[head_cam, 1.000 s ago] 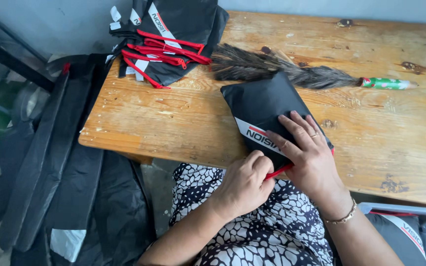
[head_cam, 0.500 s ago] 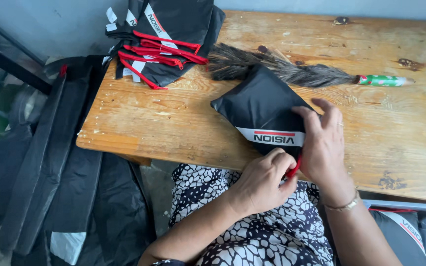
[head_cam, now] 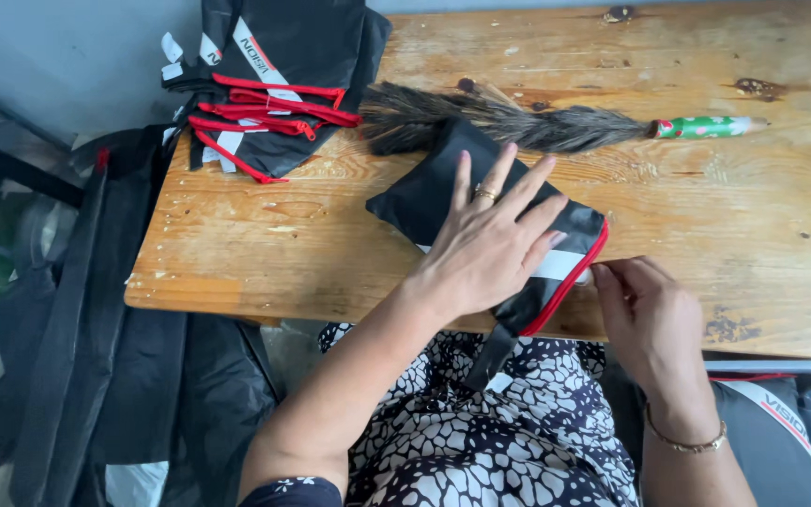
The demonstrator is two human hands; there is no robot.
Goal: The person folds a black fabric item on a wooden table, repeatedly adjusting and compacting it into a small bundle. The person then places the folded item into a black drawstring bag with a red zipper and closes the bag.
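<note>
The left hand (head_cam: 490,246) lay flat with fingers spread on a black pouch (head_cam: 443,192) with a red zipper edge, pressing it against the wooden counter (head_cam: 265,244) near the front edge. The right hand (head_cam: 648,319) sat just beside the pouch's right corner, its grip pinching something small at the zipper end, likely the pull. Behind the pouch lay a feather duster (head_cam: 518,122) with a green handle, and a pile of similar black pouches (head_cam: 274,84) rested at the far left corner.
</note>
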